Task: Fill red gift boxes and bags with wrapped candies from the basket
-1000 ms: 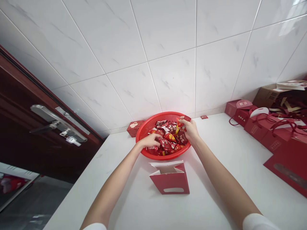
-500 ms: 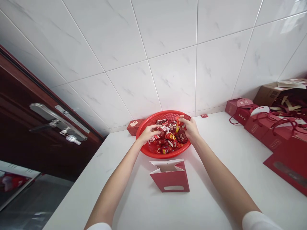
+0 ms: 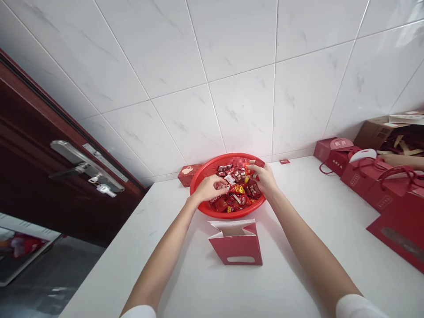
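Note:
A round red plastic basket (image 3: pixel 228 215) full of wrapped candies (image 3: pixel 237 189) stands against the tiled wall. My left hand (image 3: pixel 210 187) reaches into its left side, fingers closed on a candy with a pale and red wrapper. My right hand (image 3: pixel 264 176) is at the basket's right rim, with a small dark red packet between thumb and fingers. Just in front of the basket, an upright red paper bag (image 3: pixel 236 250) stands with its top open and a pale oval window low on its front.
A small red box (image 3: pixel 187 176) sits left of the basket, a red packet (image 3: pixel 284 161) lies by the wall. Red gift bags (image 3: pixel 364 176) and a cardboard box (image 3: pixel 372 132) line the right, where another person's arm (image 3: pixel 402 160) shows. A door handle (image 3: pixel 71 170) is at left.
My left hand has moved slightly right and its fingers have closed among the candies. My right hand stays at the rim. Another person's arm has come into view at the right.

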{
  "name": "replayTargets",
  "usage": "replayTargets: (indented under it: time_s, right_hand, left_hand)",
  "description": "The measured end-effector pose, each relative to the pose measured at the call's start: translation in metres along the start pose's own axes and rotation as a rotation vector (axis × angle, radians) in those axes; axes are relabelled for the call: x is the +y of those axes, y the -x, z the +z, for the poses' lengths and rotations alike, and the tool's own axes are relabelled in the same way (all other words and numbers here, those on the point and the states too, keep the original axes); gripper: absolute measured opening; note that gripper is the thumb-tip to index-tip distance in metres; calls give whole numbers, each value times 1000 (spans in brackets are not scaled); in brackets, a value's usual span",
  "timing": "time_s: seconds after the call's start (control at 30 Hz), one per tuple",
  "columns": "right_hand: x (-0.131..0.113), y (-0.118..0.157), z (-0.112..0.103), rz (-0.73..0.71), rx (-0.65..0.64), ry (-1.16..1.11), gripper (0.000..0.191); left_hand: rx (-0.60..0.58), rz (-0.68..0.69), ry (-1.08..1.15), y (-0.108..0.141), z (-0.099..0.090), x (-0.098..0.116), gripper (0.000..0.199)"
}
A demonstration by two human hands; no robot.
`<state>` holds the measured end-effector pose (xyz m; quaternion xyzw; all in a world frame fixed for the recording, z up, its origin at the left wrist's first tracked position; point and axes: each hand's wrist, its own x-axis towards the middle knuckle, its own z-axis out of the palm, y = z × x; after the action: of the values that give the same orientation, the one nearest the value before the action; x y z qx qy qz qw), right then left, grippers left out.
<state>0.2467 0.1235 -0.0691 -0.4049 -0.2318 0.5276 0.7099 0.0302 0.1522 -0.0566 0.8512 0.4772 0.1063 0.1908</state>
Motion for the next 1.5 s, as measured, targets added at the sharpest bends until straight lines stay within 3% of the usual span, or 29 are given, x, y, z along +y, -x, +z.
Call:
replayTargets:
  time_s: [0.1, 0.13, 0.2, 0.33, 0.43, 0.57, 0.7, 0.87, 0.97, 1.07, 1.13, 1.2, 1.27, 1.5]
  right_hand:
    - [0, 0, 1, 5, -1, -5, 32]
    - [0, 0, 1, 8, -4, -6, 33]
    - [-1, 1, 1, 19, -13, -11, 34]
    - [-8, 7, 4, 74, -78, -25, 35]
    - [-15, 16, 9, 147, -187, -28, 34]
    - [-27, 35, 17, 193, -346, -15, 32]
    - [-42, 65, 23, 125, -559, 71, 30]
    - [-61, 105, 24, -46, -641, 300, 27]
    - [-70, 119, 20, -142, -610, 398, 27]
    - [-79, 124, 11, -268, -559, 458, 27]
    - [-84, 126, 4, -336, -541, 510, 27]
    - [-89, 129, -1, -379, -533, 556, 27]
    - [-92, 133, -2, -398, -545, 589, 25]
    - [-80, 147, 8, -465, -569, 712, 10]
  left_hand:
    - [-345, -28, -85, 7, 1, 4, 37]
    - [-398, -47, -116, 8, 2, 5, 37]
    - [-393, -91, -143, 11, 2, 6, 36]
    - [-152, -98, -22, 21, -3, 5, 47]
    - [93, -30, 329, 35, -7, 6, 45]
    - [327, -19, 702, 58, -12, 18, 47]
    - [471, 15, 899, 79, -19, 42, 56]
    - [592, 109, 921, 100, -20, 74, 51]
    - [570, 211, 898, 113, -19, 84, 49]
    - [494, 320, 803, 129, -23, 85, 25]
    - [346, 343, 670, 138, -26, 81, 10]
    - [163, 322, 551, 142, -26, 77, 10]
    - [54, 285, 498, 141, -21, 73, 14]
    - [57, 164, 583, 128, -3, 68, 33]
